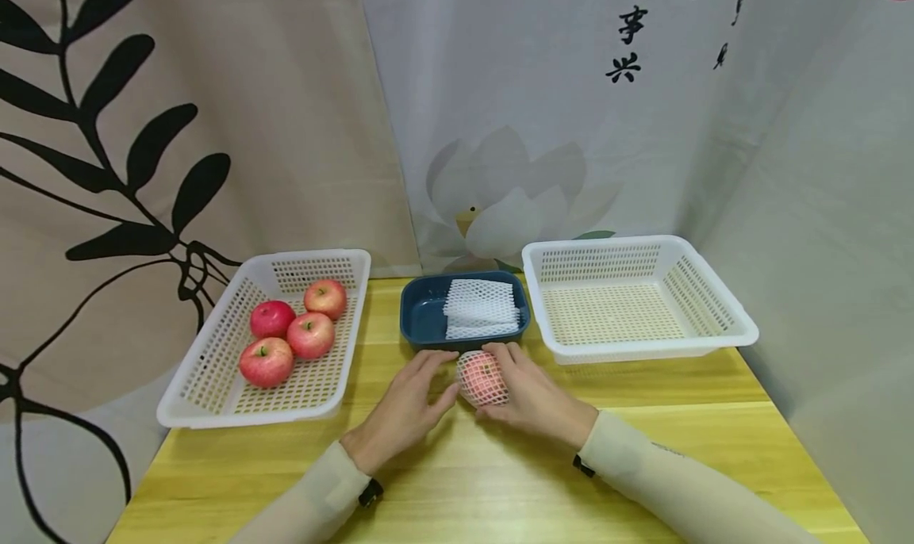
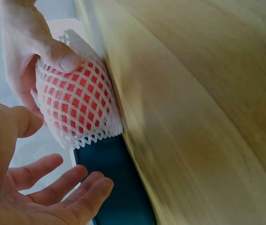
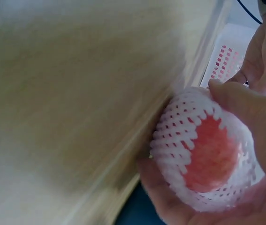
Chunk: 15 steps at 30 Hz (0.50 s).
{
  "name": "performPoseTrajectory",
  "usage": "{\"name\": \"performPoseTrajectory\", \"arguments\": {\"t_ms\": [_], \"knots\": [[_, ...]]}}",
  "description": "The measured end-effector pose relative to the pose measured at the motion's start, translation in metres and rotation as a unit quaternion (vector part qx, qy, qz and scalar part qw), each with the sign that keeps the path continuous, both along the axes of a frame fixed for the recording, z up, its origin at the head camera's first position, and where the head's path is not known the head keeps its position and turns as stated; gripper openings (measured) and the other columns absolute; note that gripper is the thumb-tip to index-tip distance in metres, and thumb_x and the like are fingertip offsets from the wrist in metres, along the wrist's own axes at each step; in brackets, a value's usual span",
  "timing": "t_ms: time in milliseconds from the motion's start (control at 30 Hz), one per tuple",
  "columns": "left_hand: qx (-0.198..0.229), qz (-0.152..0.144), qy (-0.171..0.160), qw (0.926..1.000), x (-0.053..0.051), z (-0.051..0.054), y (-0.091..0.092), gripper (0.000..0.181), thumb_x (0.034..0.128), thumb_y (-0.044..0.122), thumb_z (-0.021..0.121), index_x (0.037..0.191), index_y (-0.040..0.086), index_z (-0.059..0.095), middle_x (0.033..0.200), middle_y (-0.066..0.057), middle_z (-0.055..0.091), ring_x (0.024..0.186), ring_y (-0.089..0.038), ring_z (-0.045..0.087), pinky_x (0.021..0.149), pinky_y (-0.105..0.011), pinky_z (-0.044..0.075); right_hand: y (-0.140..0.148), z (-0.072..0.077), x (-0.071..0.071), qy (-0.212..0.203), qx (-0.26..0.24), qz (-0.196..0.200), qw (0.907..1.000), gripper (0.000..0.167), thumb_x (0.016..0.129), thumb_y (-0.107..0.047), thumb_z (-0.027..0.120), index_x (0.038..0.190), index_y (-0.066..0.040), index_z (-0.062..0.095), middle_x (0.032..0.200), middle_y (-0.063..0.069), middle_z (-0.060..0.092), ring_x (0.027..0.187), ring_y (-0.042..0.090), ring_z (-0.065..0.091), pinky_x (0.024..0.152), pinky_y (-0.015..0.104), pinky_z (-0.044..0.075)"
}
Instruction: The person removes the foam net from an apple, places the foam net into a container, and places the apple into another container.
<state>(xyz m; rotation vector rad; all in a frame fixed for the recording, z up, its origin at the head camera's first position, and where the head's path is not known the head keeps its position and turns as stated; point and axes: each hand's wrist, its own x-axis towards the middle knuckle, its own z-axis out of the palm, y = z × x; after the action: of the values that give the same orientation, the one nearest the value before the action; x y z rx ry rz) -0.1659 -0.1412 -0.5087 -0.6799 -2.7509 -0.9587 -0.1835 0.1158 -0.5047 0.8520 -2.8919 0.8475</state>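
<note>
A red apple (image 3: 211, 157) sits inside a white foam net sleeve (image 2: 76, 101) on the wooden table, just in front of the dark blue tray (image 1: 421, 334). My right hand (image 1: 531, 393) grips the sleeved apple from its right side, thumb and fingers curled round it. The left hand (image 1: 407, 405) is on the other side with its fingers spread, apart from the apple in the left wrist view. Part of the apple's bare skin shows through the sleeve's opening in the right wrist view. Several flat white foam nets (image 1: 481, 308) lie in the blue tray.
At the left, a white perforated basket (image 1: 207, 381) holds several red apples (image 1: 266, 362). Another white basket (image 1: 607, 298) stands at the back right, with nothing visible in it. A printed curtain (image 1: 300, 116) hangs behind the table (image 1: 457, 488).
</note>
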Motion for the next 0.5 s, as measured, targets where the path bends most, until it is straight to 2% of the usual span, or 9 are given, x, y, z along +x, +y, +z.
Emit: {"name": "performPoseTrajectory", "arguments": {"t_ms": [267,500], "knots": [[0.009,0.002,-0.01,0.9999,0.0034,-0.0007,-0.0033,0.045,0.1144,0.02,0.077,0.156,0.006,0.069,0.147,-0.014,0.075,0.131,-0.035,0.078,0.111,-0.05,0.068,0.0004,-0.0015,-0.0038,0.0,-0.021,0.006,0.9998,0.088,0.084,-0.023,0.106,0.155,-0.008,0.056,0.135,0.014,0.068,0.117,0.024,0.072,0.101,0.047,0.068],[0.009,0.0,0.022,0.9997,0.0043,-0.0003,-0.0061,0.032,0.1137,0.013,0.077,0.144,0.003,0.076,0.139,-0.014,0.08,0.127,-0.032,0.081,0.108,-0.049,0.069,0.0059,0.0068,-0.0039,0.014,-0.046,0.028,0.9984,0.092,0.081,-0.019,0.105,0.158,-0.008,0.056,0.142,0.013,0.07,0.125,0.026,0.073,0.108,0.049,0.068]]}}
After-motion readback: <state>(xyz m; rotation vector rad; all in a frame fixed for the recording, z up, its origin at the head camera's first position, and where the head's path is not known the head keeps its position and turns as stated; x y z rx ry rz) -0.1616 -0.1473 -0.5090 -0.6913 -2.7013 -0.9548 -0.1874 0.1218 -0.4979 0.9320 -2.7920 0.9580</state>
